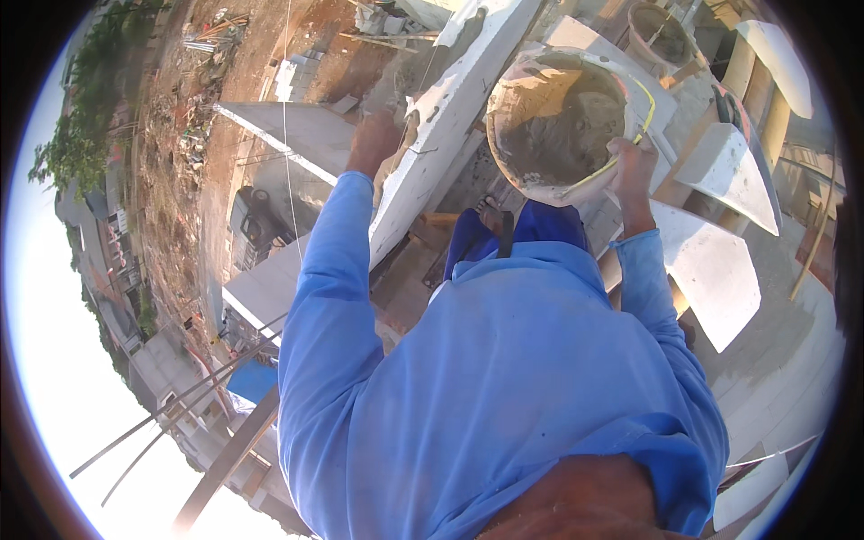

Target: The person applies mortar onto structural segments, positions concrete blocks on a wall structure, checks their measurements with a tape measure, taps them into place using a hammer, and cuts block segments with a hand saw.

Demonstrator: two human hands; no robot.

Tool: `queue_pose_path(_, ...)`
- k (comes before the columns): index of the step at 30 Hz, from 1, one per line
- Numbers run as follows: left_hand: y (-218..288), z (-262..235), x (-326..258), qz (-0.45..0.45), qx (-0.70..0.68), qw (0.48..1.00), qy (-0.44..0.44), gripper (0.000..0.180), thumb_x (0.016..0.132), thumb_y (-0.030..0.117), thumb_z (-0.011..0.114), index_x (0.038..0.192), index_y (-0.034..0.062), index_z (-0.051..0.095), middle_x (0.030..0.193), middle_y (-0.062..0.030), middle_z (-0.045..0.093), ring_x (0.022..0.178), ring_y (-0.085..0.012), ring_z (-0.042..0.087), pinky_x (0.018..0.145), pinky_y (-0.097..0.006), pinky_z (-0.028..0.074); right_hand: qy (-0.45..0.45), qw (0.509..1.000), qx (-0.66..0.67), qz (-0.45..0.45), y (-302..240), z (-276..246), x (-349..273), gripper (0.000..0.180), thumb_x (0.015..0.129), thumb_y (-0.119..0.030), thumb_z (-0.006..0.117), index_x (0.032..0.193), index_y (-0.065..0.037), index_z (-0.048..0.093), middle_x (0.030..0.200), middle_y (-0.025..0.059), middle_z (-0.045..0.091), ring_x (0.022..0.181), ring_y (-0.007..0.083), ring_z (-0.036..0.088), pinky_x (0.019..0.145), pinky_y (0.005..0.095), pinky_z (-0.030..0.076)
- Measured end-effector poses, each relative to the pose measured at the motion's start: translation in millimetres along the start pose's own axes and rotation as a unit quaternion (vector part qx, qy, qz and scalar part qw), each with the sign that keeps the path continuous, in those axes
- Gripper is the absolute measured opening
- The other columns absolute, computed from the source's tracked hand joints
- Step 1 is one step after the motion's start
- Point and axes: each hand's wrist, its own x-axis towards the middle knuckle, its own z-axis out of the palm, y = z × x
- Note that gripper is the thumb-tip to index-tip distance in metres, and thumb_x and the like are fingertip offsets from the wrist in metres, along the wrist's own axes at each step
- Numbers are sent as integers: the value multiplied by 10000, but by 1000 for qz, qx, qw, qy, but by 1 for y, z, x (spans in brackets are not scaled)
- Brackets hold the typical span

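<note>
I am up high on a building, looking down past my blue shirt. My right hand holds the bucket by its rim, fingers curled shut on it near the yellow handle. The bucket sits just past my right arm, tipped a bit toward me, so I can see inside. It is about half full of wet grey mortar, with much more left to scoop out.

My left hand reaches out to the white wall edge. It seems to be pressing a lump of mortar against that edge, but I cannot tell if the fingers are spread or closed, since the hand is small and smeared with grey.

The white edge has some grey smears near my hand. Farther along, toward the top, it looks bare. So I think the work has begun but is far from done.

A second bucket stands farther off on the right. Far below on the left I see dirt ground and a thin string hanging straight down.
</note>
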Motion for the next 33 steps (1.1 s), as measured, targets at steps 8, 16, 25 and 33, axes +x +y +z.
queue_pose_path(8,-24,22,-83,-89,-93,992,-14,539,816,291,605,1332,208,475,1055,-221,627,1000,-383,595,865,-461,469,17,999,-28,-41,-12,7,-2,199,660,-7,601,853,9,554,675,18,501,588,133,485,532,281,383)
queue_pose_path(16,-36,41,-123,-108,-135,984,43,538,806,256,628,1322,202,483,1067,-216,630,982,-381,606,840,-445,482,30,997,-39,-54,-10,13,2,128,673,-22,612,787,8,563,670,32,501,590,144,490,541,288,382)
queue_pose_path(25,-43,15,-97,-88,-114,990,-14,573,786,256,645,1318,105,493,976,-256,646,901,-367,644,811,-428,491,0,1000,-2,-8,-4,5,19,235,642,32,610,875,15,589,693,7,507,620,126,496,567,283,397)
queue_pose_path(33,28,-53,96,51,-162,981,-98,266,785,221,563,885,-7,657,824,-228,656,833,-354,654,762,-451,490,8,999,-48,-4,6,7,24,219,642,-43,616,851,16,583,668,17,520,585,124,483,544,281,385)
